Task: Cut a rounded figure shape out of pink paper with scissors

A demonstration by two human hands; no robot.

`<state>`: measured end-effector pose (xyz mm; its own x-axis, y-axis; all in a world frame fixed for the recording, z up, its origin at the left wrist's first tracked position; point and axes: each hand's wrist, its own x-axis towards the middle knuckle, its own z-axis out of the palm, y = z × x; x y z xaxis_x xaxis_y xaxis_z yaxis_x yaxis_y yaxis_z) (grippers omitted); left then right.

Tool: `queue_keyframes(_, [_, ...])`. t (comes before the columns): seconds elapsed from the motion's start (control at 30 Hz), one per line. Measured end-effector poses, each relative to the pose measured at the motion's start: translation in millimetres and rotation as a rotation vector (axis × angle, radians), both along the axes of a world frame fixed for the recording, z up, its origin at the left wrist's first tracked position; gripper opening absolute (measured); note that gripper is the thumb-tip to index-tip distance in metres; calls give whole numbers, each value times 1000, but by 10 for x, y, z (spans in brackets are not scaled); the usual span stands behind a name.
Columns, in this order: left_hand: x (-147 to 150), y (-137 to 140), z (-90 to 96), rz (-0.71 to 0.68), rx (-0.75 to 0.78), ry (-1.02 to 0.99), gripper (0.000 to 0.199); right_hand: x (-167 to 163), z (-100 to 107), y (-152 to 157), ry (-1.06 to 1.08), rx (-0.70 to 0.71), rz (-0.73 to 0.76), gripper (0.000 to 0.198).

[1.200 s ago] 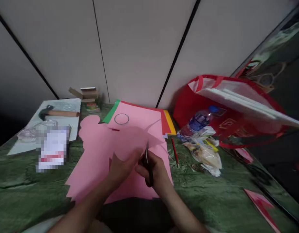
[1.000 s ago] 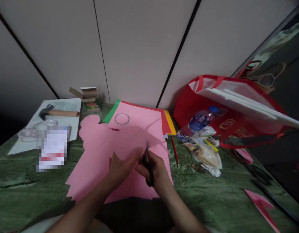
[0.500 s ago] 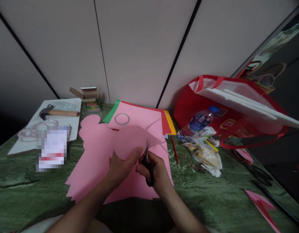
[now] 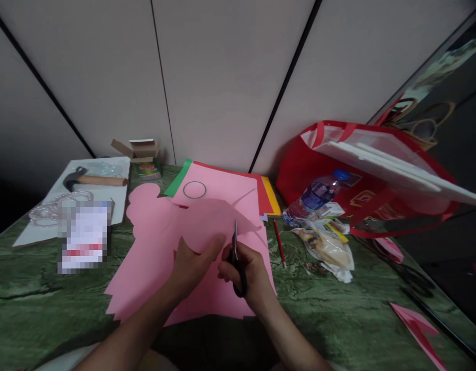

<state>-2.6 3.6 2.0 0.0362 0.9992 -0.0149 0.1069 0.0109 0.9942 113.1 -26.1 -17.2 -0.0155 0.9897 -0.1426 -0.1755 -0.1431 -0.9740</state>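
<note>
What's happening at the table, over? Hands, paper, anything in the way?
Left hand gripping curved pink paper. Right hand holding scissors, tips pointing forward. Pink sheets underneath; red pencil off to the right, touching neither hand.

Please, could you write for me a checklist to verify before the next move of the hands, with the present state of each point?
1. Scissors held in the right hand: ok.
2. Held pink paper gripped by the left hand: ok.
3. Left thumb off the blades: ok, but near.
4. Other pink sheets away from beneath the work: not ok, they lie below.
5. Left fingers under the paper: cannot tell, hidden.
</note>
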Motion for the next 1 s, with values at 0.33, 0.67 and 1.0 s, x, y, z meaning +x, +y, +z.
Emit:
queue_keyframes(0.33, [-17, 17, -14, 48, -10, 37, 26, -18, 58, 8, 2, -64, -27, 30])
queue_keyframes(0.67, [-35, 18, -34, 70, -15, 71, 32, -5, 18, 3, 0, -45, -15, 31])
queue_keyframes(1.0, [-8, 23, -16, 94, 0, 52, 25, -26, -82, -34, -2, 8, 59, 30])
